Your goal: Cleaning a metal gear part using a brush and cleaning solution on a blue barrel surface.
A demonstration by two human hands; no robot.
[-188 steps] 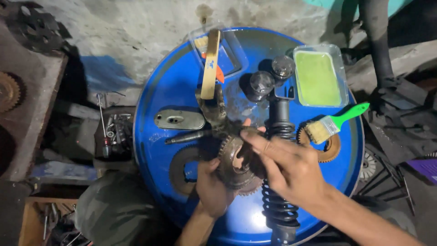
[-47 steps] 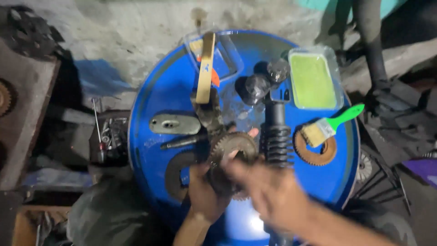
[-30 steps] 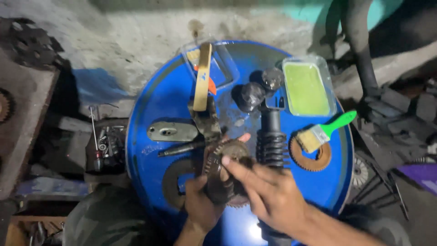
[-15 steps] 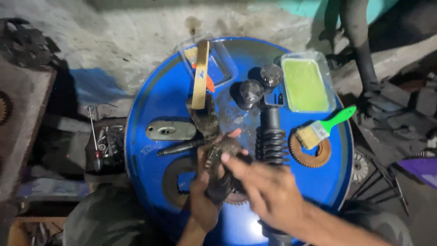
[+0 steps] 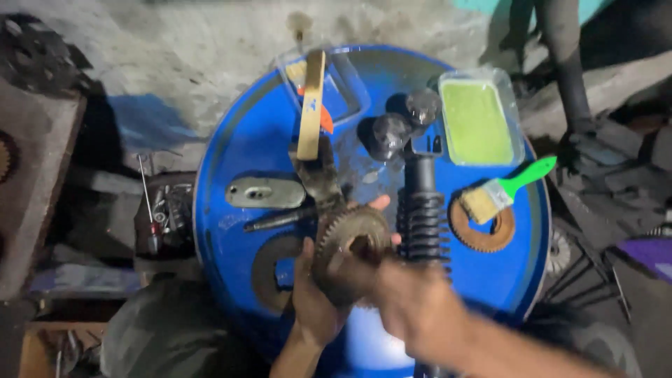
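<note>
Rusty toothed gear (image 5: 348,241), dull brown, teeth all round the rim, dark bore near centre. It's held just above the blue drum lid (image 5: 241,150), front-middle, just left of the black coil shock absorber (image 5: 420,213).

Left hand (image 5: 316,297) cups it from below and behind, fingers wrapped around the lower-left rim, a fingertip showing past the top right edge. Closed grip on the gear.

Right hand (image 5: 413,308) is motion-blurred, over the gear's lower right edge, touching it. Can't tell how far its fingers are closed.

Gear face tilts up toward the camera. It's a round disc, so no long axis; bore axis points roughly up and toward the viewer.

Nearby on the lid: flat rusty ring gear (image 5: 483,227) under a green-handled paintbrush (image 5: 507,190), grey metal plate (image 5: 264,192), dark rod (image 5: 280,219), clear tray with green pad (image 5: 477,119).
</note>
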